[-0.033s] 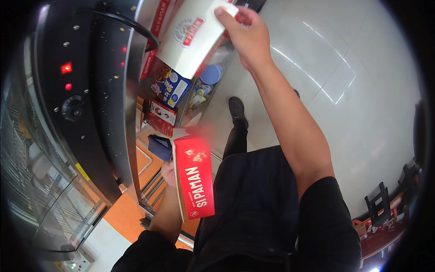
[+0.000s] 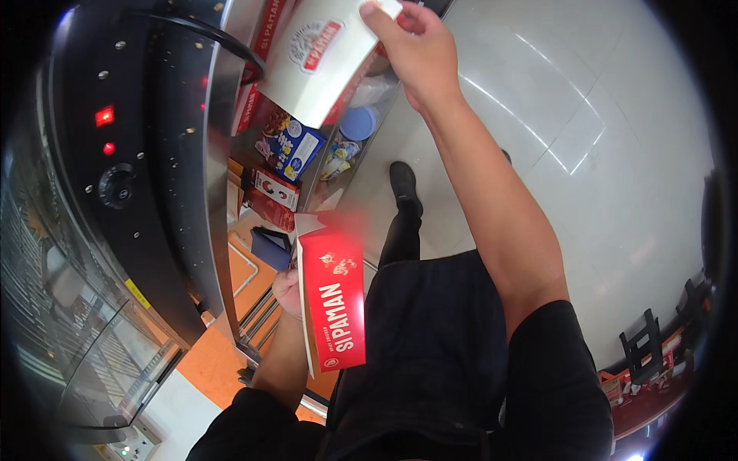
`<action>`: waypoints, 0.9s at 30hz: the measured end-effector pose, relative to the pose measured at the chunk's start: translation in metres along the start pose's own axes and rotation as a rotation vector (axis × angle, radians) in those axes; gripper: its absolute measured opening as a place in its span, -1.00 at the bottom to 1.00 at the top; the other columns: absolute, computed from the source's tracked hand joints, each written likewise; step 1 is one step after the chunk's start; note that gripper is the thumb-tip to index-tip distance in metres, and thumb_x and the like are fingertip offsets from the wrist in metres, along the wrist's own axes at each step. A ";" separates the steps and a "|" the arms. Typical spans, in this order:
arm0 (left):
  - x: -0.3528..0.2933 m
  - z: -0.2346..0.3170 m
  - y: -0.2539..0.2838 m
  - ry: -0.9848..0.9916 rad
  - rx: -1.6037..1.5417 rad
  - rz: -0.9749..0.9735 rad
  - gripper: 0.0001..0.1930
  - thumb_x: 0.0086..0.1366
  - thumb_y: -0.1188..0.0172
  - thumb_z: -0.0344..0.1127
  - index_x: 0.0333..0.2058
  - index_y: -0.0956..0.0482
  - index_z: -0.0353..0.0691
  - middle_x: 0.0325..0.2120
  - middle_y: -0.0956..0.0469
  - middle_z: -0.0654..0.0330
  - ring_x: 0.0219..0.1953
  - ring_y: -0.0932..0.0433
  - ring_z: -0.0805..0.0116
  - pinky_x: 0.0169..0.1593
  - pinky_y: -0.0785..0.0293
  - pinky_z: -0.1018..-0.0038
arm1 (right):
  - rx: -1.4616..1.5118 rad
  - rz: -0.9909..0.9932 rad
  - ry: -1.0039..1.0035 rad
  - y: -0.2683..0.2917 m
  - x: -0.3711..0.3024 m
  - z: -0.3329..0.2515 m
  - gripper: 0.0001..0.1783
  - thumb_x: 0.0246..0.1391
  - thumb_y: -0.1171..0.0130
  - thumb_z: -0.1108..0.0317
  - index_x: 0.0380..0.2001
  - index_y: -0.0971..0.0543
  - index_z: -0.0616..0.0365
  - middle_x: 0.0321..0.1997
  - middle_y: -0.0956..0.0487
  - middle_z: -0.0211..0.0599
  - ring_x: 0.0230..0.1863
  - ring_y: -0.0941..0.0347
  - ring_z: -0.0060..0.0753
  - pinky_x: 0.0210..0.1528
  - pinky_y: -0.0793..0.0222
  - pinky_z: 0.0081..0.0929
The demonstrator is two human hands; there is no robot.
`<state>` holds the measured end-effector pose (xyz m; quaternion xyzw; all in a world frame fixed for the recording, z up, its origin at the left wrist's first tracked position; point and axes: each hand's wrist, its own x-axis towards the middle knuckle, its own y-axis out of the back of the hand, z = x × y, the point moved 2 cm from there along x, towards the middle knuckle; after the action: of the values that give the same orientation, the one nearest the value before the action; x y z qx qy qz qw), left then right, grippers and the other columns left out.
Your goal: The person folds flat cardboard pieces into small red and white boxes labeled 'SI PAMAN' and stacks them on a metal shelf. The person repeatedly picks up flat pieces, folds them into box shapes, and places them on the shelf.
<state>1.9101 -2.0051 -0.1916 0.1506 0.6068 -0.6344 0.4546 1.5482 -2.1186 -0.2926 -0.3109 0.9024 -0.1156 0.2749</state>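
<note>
My left hand [image 2: 287,293] grips a red printed food carton [image 2: 332,307] along its left side, with most of the fingers hidden behind the card. The carton stands lengthwise in front of my dark apron [image 2: 430,330], its pale inner face showing at the top. Farther off, my right hand [image 2: 419,50] pinches the upper right corner of a white card carton [image 2: 311,65] with a red and grey emblem. Thumb on the near face, fingers curled behind. The white carton hangs tilted beside the shelf, above the packets.
At left stands a black appliance panel [image 2: 115,223] with red lights and a knob, beside a glass display case [image 2: 92,361]. A black cable [image 2: 207,31] loops near the white carton. A shelf holds a blue box [image 2: 296,150] and a blue-lidded tub [image 2: 358,123]. Grey tiled floor [image 2: 569,154] lies right.
The white carton and my right hand have shifted slightly up and left in the picture. The red carton sits a touch farther right. Both grips stay the same.
</note>
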 end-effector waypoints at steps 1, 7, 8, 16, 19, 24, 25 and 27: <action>0.007 -0.002 -0.007 0.005 -0.002 0.007 -0.25 0.33 -0.28 0.03 0.35 -0.28 -0.28 0.19 -0.40 -0.10 0.15 -0.48 -0.08 0.13 -0.51 0.06 | -0.028 -0.027 0.048 -0.003 0.005 0.005 -0.25 0.08 -0.45 -0.02 0.07 -0.48 0.42 0.02 -0.59 -0.10 -0.04 -0.61 -0.34 -0.08 -0.55 -0.41; 0.022 0.002 0.005 -0.048 0.046 -0.055 -0.22 0.26 -0.21 -0.10 0.36 -0.23 -0.39 0.22 -0.48 -0.18 0.18 -0.58 -0.02 0.32 -0.45 0.08 | -0.221 0.214 0.180 -0.029 0.014 0.009 -0.20 -0.01 -0.53 -0.01 -0.06 -0.41 0.52 -0.22 -0.62 0.04 -0.18 -0.61 -0.08 -0.08 -0.52 -0.29; 0.029 0.005 -0.002 -0.054 0.146 -0.013 -0.21 0.26 -0.24 -0.07 0.35 -0.24 -0.40 0.21 -0.49 -0.18 0.18 -0.58 0.01 0.29 -0.48 0.10 | -0.240 0.231 0.173 -0.032 0.014 0.007 -0.20 -0.01 -0.52 -0.03 -0.07 -0.41 0.52 -0.25 -0.61 0.03 -0.21 -0.60 -0.08 -0.11 -0.51 -0.27; 0.078 0.031 -0.031 -0.242 0.589 0.038 -0.08 0.29 -0.27 0.09 0.42 -0.09 -0.33 0.26 -0.43 -0.14 0.20 -0.56 0.02 0.23 -0.57 0.04 | -0.004 -0.360 -0.312 0.044 -0.093 -0.017 -0.25 0.15 -0.41 0.05 0.20 -0.37 0.32 0.24 -0.44 0.10 0.28 -0.43 -0.23 0.17 -0.44 -0.29; 0.098 0.023 -0.077 -0.314 0.730 0.089 -0.05 0.21 -0.40 -0.20 0.43 -0.05 -0.38 0.30 -0.35 -0.13 0.27 -0.48 0.08 0.28 -0.49 0.21 | -0.035 -0.526 -0.309 0.087 -0.156 -0.021 0.07 0.05 -0.49 0.15 0.44 -0.06 0.23 0.33 -0.33 0.11 0.34 -0.37 -0.14 0.25 -0.41 -0.20; 0.132 0.029 -0.100 -0.566 1.064 -0.084 -0.15 0.29 -0.39 -0.13 0.41 -0.14 -0.34 0.29 -0.36 -0.02 0.31 -0.39 0.20 0.32 -0.35 0.31 | -0.027 -0.326 -0.085 0.095 -0.159 0.001 0.13 -0.03 -0.41 0.47 0.48 0.07 0.26 0.29 -0.39 0.07 0.34 -0.39 -0.13 0.28 -0.41 -0.20; 0.136 0.035 -0.106 -0.737 0.984 0.169 -0.23 0.34 -0.37 -0.13 0.37 -0.21 -0.32 0.22 -0.42 0.03 0.19 -0.47 0.29 0.24 -0.41 0.36 | 0.005 -0.279 -0.055 0.098 -0.150 0.001 0.10 0.01 -0.41 0.42 0.48 0.05 0.27 0.29 -0.39 0.04 0.34 -0.39 -0.15 0.30 -0.39 -0.21; 0.142 0.049 -0.137 -1.043 1.223 0.476 -0.28 0.35 -0.37 -0.15 0.35 -0.25 -0.30 0.13 -0.48 0.07 0.08 -0.51 0.34 0.16 -0.44 0.43 | 0.008 -0.119 0.033 0.104 -0.128 -0.008 0.04 0.08 -0.39 0.31 0.47 0.02 0.28 0.30 -0.40 0.00 0.34 -0.38 -0.18 0.33 -0.35 -0.23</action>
<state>1.7469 -2.1255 -0.1998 0.1817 -0.1803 -0.7270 0.6371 1.5759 -1.9570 -0.2716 -0.3610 0.8863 -0.1406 0.2538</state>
